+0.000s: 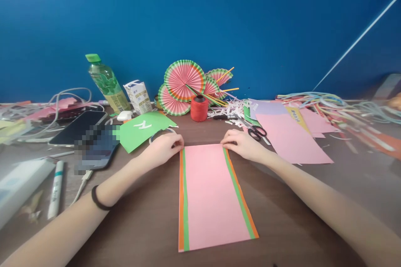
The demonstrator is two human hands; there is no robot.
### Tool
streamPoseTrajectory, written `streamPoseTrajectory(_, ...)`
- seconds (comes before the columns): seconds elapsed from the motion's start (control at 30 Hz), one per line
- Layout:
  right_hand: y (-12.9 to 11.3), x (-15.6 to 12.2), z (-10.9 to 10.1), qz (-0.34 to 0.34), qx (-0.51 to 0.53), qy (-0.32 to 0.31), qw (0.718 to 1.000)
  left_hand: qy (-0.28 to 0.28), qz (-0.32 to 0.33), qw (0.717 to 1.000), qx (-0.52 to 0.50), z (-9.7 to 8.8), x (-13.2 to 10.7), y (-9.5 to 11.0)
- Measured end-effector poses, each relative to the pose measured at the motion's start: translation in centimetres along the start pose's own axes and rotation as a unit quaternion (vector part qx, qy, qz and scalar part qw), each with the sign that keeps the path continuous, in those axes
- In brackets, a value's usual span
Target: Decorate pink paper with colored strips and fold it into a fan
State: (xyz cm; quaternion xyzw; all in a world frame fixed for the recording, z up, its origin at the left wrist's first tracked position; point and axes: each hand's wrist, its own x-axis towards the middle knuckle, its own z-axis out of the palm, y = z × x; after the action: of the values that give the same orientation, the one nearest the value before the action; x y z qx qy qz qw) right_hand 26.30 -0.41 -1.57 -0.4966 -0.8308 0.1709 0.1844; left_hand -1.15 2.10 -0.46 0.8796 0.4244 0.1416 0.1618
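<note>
A sheet of pink paper [214, 196] with green and orange strips along both long sides lies in front of me on the brown table. At its far left corner my left hand [166, 147] has its fingers pinched on the edge. My right hand [239, 145] pinches the far right corner in the same way. A dark band [98, 200] circles my left wrist. Just beyond the left hand is a green sheet [145, 129] with white marks. Black-handled scissors [257, 132] lie beyond the right hand.
Pleated paper fans [184, 80] and a red thread spool [199, 109] stand at the back by the blue wall. To the left are a green-capped bottle [108, 85], a small carton [138, 96], phones and a marker [56, 190]. Pink sheets [293, 137] and paper strips [326, 102] lie right.
</note>
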Motion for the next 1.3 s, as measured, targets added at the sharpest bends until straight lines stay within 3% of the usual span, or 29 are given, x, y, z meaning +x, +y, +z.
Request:
streamPoseTrajectory(0.5, -0.2, -0.1, 0.5, -0.049, -0.117, -0.014, 0.992, -0.029, 0.071, 0.992, 0.102, 0.4, 0.1, 0.3)
streamPoseTrajectory(0.83, -1.3, -0.7, 1.0, -0.077, -0.298, -0.021, 0.951, 0.05, 0.144, 0.928, 0.341, 1.4, -0.6, 1.3)
streamPoseTrajectory(1.07, -2.0, -0.8, 1.3, -0.084, -0.359, -0.008, 0.929, 0.061, 0.154, 0.913, 0.373, 1.8, -0.7, 1.5)
streamPoseTrajectory(1.3, -1.9, -0.9, 1.6, -0.086, -0.365, -0.011, 0.927, 0.065, 0.165, 0.904, 0.389, 1.9, -0.9, 1.8)
